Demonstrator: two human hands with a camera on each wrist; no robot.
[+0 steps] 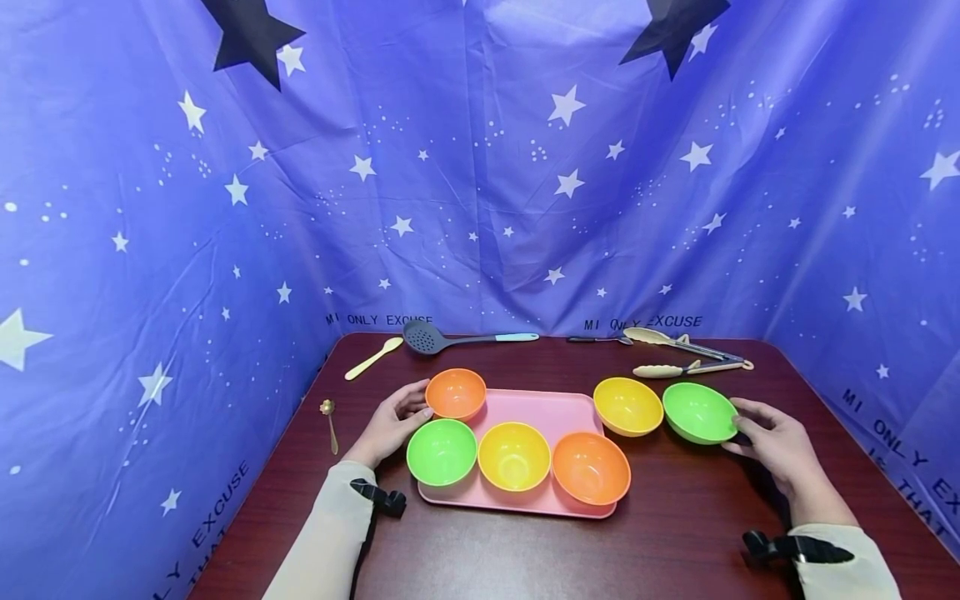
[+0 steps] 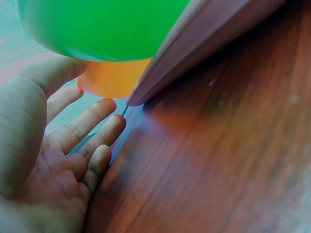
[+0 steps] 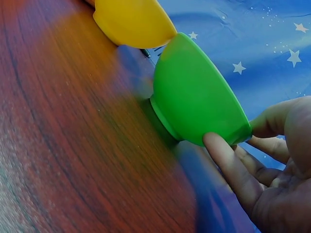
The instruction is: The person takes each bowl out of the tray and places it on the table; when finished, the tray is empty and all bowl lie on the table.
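Observation:
At the right, my right hand (image 1: 776, 446) pinches the edge of a green bowl (image 1: 699, 413) between thumb and fingers. The right wrist view shows this green bowl (image 3: 197, 94) with its foot close to the tabletop and its rim against a yellow bowl (image 3: 133, 22). My left hand (image 1: 393, 421) lies beside an orange bowl (image 1: 456, 395) at the pink tray's far left corner, fingertips right at its side. Seen from the left wrist, the left hand's fingers (image 2: 90, 126) are loosely extended near the orange bowl (image 2: 109, 80), partly hidden behind a second green bowl (image 2: 97, 29).
On the pink tray (image 1: 536, 408), a green bowl (image 1: 442, 452), a yellow bowl (image 1: 514, 457) and an orange bowl (image 1: 591, 468) form a front row. Behind lie a slotted skimmer (image 1: 427, 338), a cream-coloured spoon (image 1: 372, 360) and tongs (image 1: 693, 350). A small gold spoon (image 1: 331, 425) is far left.

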